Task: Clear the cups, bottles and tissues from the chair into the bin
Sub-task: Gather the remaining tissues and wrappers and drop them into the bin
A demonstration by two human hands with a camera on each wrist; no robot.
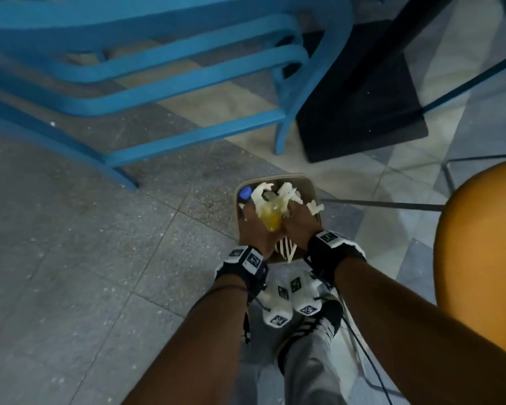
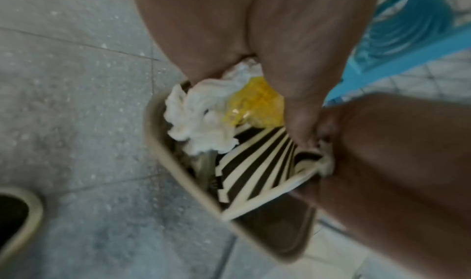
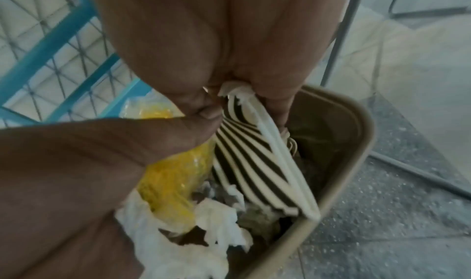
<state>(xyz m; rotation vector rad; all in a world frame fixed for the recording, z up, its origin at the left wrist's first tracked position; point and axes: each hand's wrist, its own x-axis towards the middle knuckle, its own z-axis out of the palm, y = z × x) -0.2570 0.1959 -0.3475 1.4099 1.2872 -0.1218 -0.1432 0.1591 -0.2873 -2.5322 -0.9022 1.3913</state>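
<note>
A beige bin (image 1: 312, 190) stands on the floor under both hands. My left hand (image 1: 253, 225) grips a yellow plastic bottle (image 1: 270, 221) together with crumpled white tissues (image 1: 262, 194) over the bin's mouth. My right hand (image 1: 298, 220) pinches a crushed black-and-white striped paper cup (image 3: 244, 162), whose lower edge dips inside the bin rim (image 3: 356, 162). In the left wrist view the tissues (image 2: 203, 120) and the bottle (image 2: 256, 106) hang just above the rim (image 2: 173, 162). A blue-capped bottle (image 1: 246, 192) lies in the bin at the left.
Stacked blue chairs (image 1: 158, 68) stand behind and to the left of the bin. A black table base (image 1: 357, 97) is at the back right. An orange chair seat (image 1: 479, 258) is at the right, with its metal legs (image 1: 392, 204) beside the bin. My shoe (image 1: 313, 325) is below.
</note>
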